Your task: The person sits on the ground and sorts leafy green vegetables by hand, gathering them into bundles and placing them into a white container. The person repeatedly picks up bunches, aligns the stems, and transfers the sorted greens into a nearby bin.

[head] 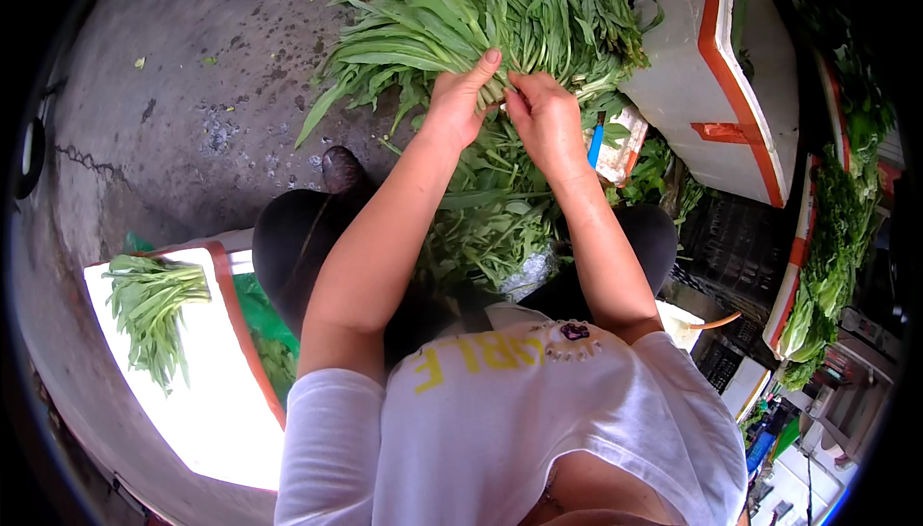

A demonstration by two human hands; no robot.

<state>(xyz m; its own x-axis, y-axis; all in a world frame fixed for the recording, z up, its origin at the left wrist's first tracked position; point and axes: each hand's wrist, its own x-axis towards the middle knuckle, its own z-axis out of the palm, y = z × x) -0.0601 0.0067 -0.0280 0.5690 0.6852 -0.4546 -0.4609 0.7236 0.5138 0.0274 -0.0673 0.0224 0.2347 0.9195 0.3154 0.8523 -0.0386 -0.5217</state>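
My left hand (456, 102) grips a bunch of long-leaved greens (425, 28) around the stems, thumb laid on top. The leaves fan out away from me and to the left. Beside it, my right hand (546, 118) has thumb and forefinger pinched at the cut stem ends; the other fingers are curled under and partly hidden. Past both hands lies a larger heap of the same greens (555, 14). Below my wrists, between my knees, is a pile of loose leaves and stems (490, 216).
A tall white foam box (670, 72) with orange tape stands at the right. Near my right wrist, a blue-handled tool (596, 142) rests by a small foam tray (626, 140). On the left, a small bunch (162, 302) lies on a white foam lid (180, 396). Black crates (728, 230) sit at right.
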